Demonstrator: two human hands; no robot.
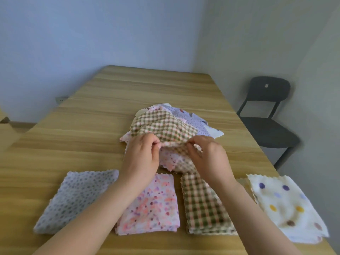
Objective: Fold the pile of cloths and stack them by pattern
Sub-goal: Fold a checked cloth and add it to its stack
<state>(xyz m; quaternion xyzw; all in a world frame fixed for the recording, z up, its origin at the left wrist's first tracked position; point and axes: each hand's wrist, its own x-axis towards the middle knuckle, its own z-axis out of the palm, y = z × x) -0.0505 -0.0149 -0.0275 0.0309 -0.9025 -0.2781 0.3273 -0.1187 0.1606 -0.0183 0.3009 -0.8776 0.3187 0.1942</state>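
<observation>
A loose pile of cloths [193,118] lies in the middle of the wooden table [92,111]. On top of it is a green-and-pink checked cloth [163,127]. My left hand [141,157] and my right hand [207,155] each pinch its near edge, close together. Four folded stacks line the near edge: a grey dotted stack [77,197] at the left, a pink floral stack [152,205], a checked stack [202,205], and a cream stack with large coloured dots [287,205] at the right.
A dark chair [266,122] stands off the table's right side, near the wall. The far half of the table shows bare wood. A wall socket [61,99] sits low on the left wall.
</observation>
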